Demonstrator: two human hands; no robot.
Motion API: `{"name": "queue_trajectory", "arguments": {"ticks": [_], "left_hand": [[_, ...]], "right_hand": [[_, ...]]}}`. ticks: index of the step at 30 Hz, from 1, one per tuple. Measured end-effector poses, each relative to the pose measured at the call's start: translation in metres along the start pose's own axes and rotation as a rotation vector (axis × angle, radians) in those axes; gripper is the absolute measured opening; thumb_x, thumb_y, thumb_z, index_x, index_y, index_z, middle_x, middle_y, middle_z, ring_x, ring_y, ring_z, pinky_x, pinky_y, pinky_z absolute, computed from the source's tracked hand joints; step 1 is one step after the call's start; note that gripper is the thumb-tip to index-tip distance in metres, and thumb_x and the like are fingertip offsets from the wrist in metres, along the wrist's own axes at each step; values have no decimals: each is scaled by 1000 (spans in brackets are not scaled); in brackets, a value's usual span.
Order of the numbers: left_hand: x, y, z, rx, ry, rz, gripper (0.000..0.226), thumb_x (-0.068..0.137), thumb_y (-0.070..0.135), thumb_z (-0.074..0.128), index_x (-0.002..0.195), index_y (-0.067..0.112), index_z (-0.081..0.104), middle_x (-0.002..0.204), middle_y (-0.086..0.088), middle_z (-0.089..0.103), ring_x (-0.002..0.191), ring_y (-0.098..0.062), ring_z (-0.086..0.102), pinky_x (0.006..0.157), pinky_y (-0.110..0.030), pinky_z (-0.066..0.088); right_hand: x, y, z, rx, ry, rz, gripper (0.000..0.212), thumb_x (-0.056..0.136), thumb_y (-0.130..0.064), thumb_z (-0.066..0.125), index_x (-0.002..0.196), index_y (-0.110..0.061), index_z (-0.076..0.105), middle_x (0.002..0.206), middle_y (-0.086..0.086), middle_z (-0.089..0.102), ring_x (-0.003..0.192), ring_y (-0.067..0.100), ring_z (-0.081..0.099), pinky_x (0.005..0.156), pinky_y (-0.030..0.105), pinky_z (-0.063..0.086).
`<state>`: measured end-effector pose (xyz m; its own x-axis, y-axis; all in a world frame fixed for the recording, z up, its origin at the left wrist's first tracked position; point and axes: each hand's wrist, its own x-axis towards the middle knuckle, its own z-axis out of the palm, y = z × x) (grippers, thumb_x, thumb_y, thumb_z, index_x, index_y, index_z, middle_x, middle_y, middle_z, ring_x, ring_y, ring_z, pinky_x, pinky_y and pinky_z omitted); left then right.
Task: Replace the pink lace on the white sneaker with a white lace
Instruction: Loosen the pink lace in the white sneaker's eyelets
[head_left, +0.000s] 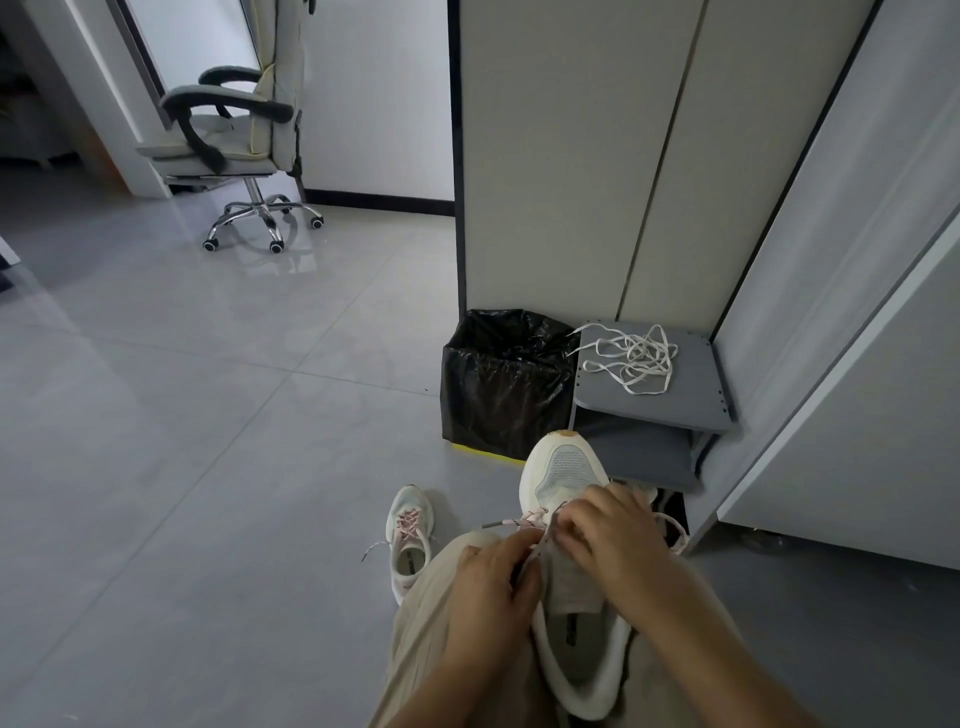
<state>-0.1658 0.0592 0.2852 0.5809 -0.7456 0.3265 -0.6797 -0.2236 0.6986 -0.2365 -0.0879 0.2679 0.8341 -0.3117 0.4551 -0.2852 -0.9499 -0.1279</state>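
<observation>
Both hands work at one sneaker (566, 467) lying on the lap (431, 623), toe pointing away, so the eyelets face the person. Left hand (493, 577) steadies it, fingers (525, 569) curled on the eyelet edge. Right hand (613, 535) bends over the tongue, fingers (574, 519) apparently clamped on the pink lace (519, 522), probably to draw it out. Sneaker: off-white, mesh toe. Its lace is pale, flecked and dark-tipped, one end loose leftward. White lace (631, 358) waits tangled on the grey shelf (649, 405), towards its back edge.

white sneaker (566, 467) | pink lace (524, 521) | white lace (631, 358) | black bin bag (504, 379) | grey shelf (691, 395)
</observation>
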Motion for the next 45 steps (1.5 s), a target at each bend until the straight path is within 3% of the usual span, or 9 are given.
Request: {"name": "queue_trajectory", "arguments": {"ticks": [8, 14, 19, 23, 26, 32, 36, 41, 45], "left_hand": [[-2, -3, 5, 80, 35, -23, 26, 78, 18, 60, 100, 28, 70, 68, 10, 66, 80, -6, 51, 64, -6, 29], [-4, -8, 13, 27, 1, -50, 28, 81, 33, 44, 101, 33, 64, 73, 10, 68, 76, -7, 53, 66, -13, 32], [-4, -7, 11, 43, 46, -40, 24, 76, 24, 52, 95, 31, 64, 63, 10, 65, 72, -6, 52, 62, -12, 30], [0, -3, 3, 49, 28, 1, 22, 73, 18, 60, 92, 27, 70, 53, 11, 57, 65, -4, 50, 56, -4, 26], [-1, -1, 1, -3, 5, 30, 21, 80, 24, 50, 92, 26, 67, 61, 7, 59, 64, -6, 51, 59, 0, 27], [-3, -6, 7, -35, -41, -4, 29, 83, 34, 42, 101, 33, 64, 77, 7, 68, 74, -7, 56, 68, -14, 39], [-5, -10, 12, -33, -26, -1, 30, 79, 21, 51, 105, 34, 59, 66, 9, 64, 63, -3, 55, 61, -14, 41], [-6, -6, 12, -43, 37, 75, 30, 79, 16, 51, 103, 28, 63, 67, 10, 57, 65, 7, 48, 66, 5, 31], [-5, -6, 8, 35, 29, 113, 24, 84, 24, 49, 97, 27, 69, 65, 13, 61, 75, 2, 52, 71, 7, 29]], "right_hand": [[-18, 28, -37, 101, -201, -77, 24, 77, -40, 46, 61, -26, 55, 73, -14, 46, 74, 1, 34, 60, 6, 23], [-27, 40, -62, 564, -403, 126, 21, 81, -28, 60, 65, -40, 51, 87, -16, 48, 78, 4, 50, 65, 11, 39], [-24, 25, -53, 513, -616, 62, 21, 76, -26, 53, 60, -32, 40, 74, -12, 43, 69, 3, 45, 62, 14, 36], [-10, 25, -50, 184, -328, 12, 16, 79, -46, 53, 80, -31, 57, 81, -18, 41, 73, 4, 47, 63, 18, 34], [0, 11, -39, 154, -281, 50, 24, 69, -35, 78, 80, -20, 63, 81, -10, 47, 75, 11, 53, 67, 23, 36], [0, -19, -25, 0, -261, -40, 43, 41, -23, 90, 52, -22, 48, 56, -6, 49, 48, 9, 53, 45, 19, 44], [0, -10, -37, -107, -283, -174, 64, 35, -30, 86, 59, -28, 27, 54, -9, 30, 47, 5, 33, 41, 9, 20], [6, -14, -23, -210, -208, -54, 38, 34, -16, 90, 47, -18, 55, 47, 0, 52, 43, 14, 53, 42, 28, 46], [-10, -21, -9, -32, -177, 32, 35, 45, -19, 88, 57, -18, 55, 59, -4, 54, 54, 13, 56, 49, 27, 49]]}}
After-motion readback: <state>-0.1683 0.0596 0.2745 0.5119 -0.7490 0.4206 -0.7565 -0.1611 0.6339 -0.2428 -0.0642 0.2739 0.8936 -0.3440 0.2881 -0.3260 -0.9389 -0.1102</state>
